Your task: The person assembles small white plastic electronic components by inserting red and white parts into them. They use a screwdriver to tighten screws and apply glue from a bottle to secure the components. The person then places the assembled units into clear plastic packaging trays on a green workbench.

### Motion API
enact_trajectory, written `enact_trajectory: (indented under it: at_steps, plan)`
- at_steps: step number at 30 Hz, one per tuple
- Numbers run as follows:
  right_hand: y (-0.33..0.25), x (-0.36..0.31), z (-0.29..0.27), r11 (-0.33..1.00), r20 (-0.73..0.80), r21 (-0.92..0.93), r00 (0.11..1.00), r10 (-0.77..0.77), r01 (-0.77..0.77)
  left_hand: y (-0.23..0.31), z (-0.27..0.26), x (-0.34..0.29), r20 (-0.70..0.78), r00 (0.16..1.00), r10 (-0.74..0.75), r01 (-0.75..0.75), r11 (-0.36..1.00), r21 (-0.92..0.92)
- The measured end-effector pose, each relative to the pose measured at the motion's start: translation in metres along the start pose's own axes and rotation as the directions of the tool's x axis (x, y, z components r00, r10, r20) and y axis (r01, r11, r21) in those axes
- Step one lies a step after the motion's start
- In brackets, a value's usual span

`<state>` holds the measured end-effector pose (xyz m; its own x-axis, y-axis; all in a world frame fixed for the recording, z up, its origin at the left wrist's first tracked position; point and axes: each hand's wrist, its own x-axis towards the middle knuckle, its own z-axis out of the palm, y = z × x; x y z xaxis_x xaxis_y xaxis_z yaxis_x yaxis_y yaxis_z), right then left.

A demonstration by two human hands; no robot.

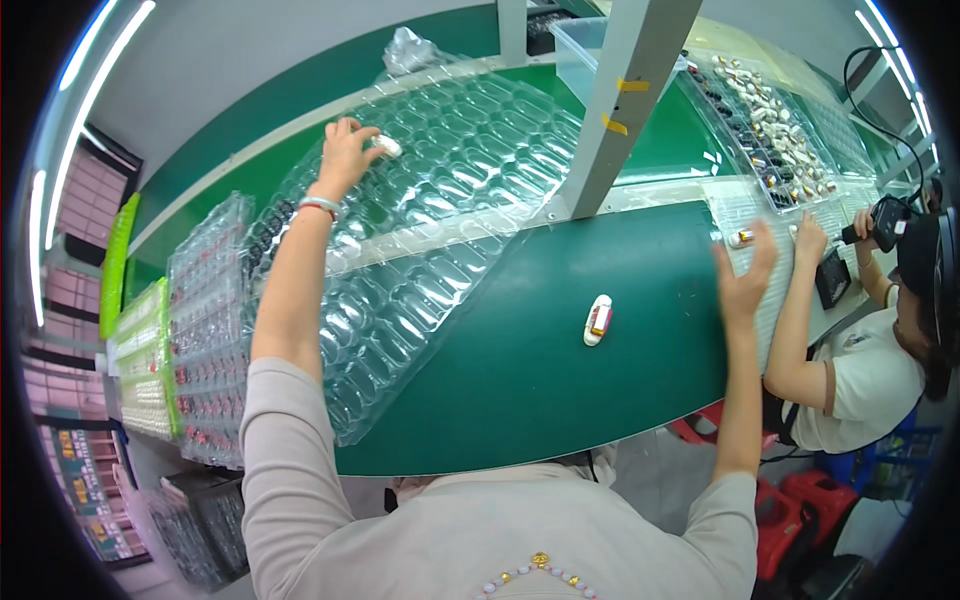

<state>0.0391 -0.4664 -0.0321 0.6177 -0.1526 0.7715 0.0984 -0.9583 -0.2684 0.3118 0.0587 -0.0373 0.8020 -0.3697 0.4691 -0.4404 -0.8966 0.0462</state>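
My left hand (345, 158) is over the far part of a large clear plastic blister tray (450, 185). Its thumb and fingers close on a small white oval device (387, 146), just above or in one of the cells. Out to the right, my right hand (748, 275) is raised with thumb and fingers apart and slightly blurred, nothing seen in it. Beside its fingertips a small white device with a red and gold part (741, 238) lies on a white ribbed mat (755, 205). A similar white oval device (598, 320) rests alone on the green table (500, 390).
A grey metal post (625, 110) rises behind the table. At far right, a tray of several white devices (770, 125) stands near a co-worker (850, 370) holding a black handheld tool (888, 222). Stacked filled trays (210, 330) are at left; a clear bin (585, 60) stands behind.
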Motion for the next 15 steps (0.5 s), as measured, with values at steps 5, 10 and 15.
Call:
enact_trajectory:
  at_steps: [5,10,15]
  plan:
    - [-0.137,-0.023,-0.005,0.862,0.503,0.459,0.737,-0.452,0.215,-0.007,-0.004,0.037,0.206,0.951,0.231,-0.198,0.966,-0.168]
    - [-0.119,-0.041,0.003,0.943,0.53,0.303,0.798,-0.287,0.138,0.001,-0.03,0.057,0.367,0.862,0.35,-0.263,0.928,-0.266]
    - [-0.084,-0.028,-0.016,0.995,0.49,-0.033,0.869,-0.067,0.096,-0.017,-0.03,0.068,0.494,0.738,0.46,-0.406,0.887,-0.219]
